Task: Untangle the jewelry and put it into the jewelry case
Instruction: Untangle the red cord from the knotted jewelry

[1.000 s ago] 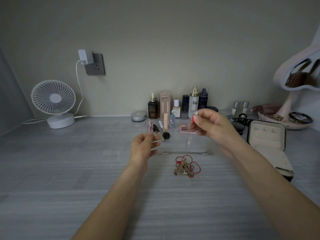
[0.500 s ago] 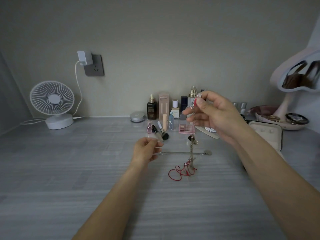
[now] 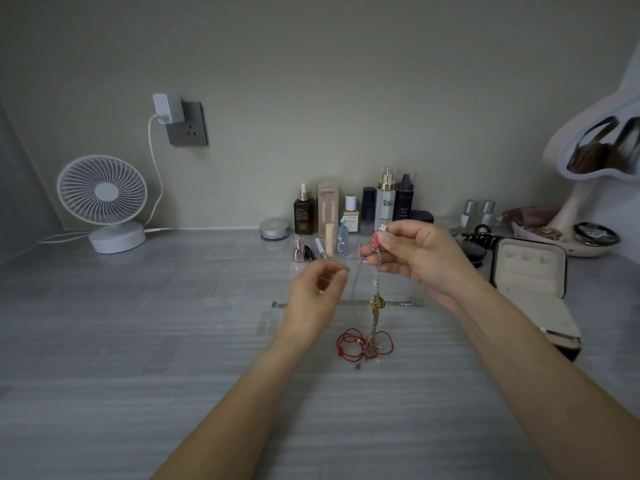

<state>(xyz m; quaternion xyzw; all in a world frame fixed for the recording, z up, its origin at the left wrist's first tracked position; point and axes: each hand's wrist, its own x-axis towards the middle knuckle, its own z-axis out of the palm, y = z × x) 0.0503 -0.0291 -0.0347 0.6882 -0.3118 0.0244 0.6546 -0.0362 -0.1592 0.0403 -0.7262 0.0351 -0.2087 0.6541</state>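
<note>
Right hand raised, pinching a pink-charm chain that hangs down into the red cord tangle on the table. Left hand hovers beside it, fingers loosely curled, gripping nothing. Open jewelry case sits just right of the right forearm; the tabletop runs wide leftward to the fan.

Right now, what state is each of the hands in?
Left hand: open, fingers loosely curled, nothing visibly held.
Right hand: closed, pinching the top of the hanging chain.
</note>
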